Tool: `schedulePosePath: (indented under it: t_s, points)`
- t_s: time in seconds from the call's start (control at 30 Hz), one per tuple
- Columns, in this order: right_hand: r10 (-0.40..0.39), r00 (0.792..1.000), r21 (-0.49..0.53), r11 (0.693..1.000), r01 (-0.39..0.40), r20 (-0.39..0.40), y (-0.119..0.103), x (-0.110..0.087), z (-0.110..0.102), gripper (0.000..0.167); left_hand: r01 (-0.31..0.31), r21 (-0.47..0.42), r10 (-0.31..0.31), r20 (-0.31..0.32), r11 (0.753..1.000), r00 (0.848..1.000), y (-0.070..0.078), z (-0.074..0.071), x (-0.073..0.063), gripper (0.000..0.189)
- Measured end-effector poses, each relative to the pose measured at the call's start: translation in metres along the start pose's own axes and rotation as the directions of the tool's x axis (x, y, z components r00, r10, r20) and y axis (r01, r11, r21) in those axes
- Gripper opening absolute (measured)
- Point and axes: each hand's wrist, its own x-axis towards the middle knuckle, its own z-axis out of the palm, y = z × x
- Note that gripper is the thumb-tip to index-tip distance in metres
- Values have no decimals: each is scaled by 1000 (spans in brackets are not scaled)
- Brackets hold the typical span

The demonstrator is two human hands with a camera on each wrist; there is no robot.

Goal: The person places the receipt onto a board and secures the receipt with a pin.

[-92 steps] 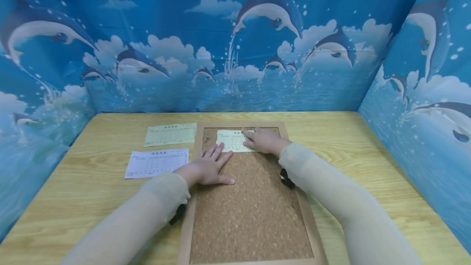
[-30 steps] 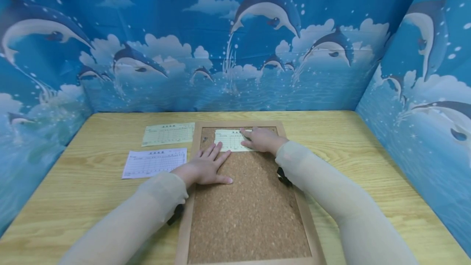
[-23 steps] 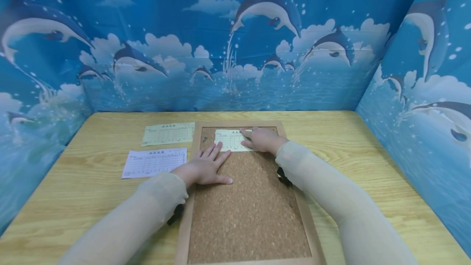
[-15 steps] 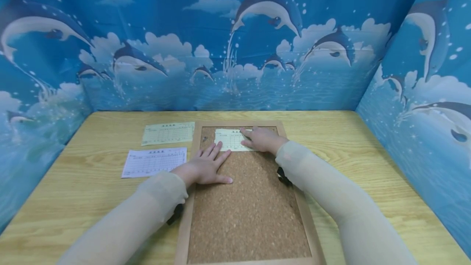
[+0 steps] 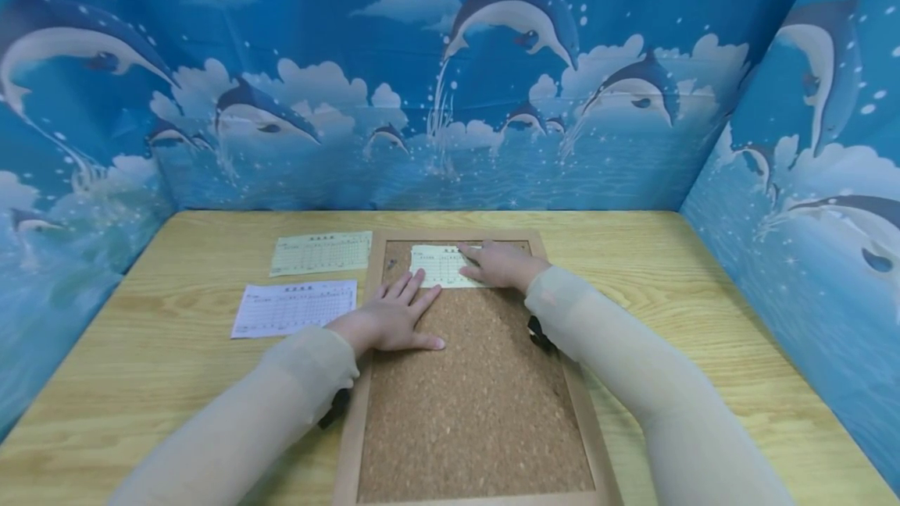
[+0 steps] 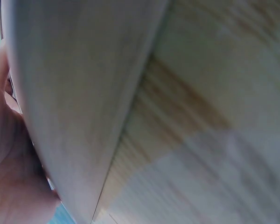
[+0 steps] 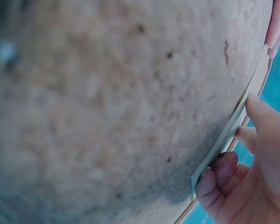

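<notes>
A pale green printed slip (image 5: 439,262) lies near the top of a cork board (image 5: 478,397) with a wooden frame, in the head view. My left hand (image 5: 394,318) rests flat on the board's left side, fingers spread, its fingertips touching the slip's lower left corner. The right hand (image 5: 506,265) presses on the slip's right part with index finger and thumb apart. In the right wrist view, the slip's edge (image 7: 214,151) runs under my right fingers (image 7: 224,168). Whether a pin is under those fingers is hidden. The left wrist view shows the board's frame (image 6: 79,107).
A second pale green slip (image 5: 319,254) and a white-lilac slip (image 5: 294,309) lie on the wooden table (image 5: 162,381) left of the board. Small pins (image 5: 392,264) show at the board's upper left corner. A blue dolphin curtain (image 5: 450,147) surrounds the table's back and sides.
Both hands and the slip stay in place on the board. Only the head view shifts slightly.
</notes>
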Motion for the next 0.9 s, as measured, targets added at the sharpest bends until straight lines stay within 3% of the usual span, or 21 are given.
schedulePosePath:
  t_s: [0.73,0.9]
  points:
    - [-21,999,-66,998,24,36,0,4,-5,60,-6,0,6,-14,1000,1000,1,-1,-3,94]
    - [-24,999,-5,1000,24,30,1,2,-5,62,-21,-3,21,-20,1000,1000,-1,1,-1,96]
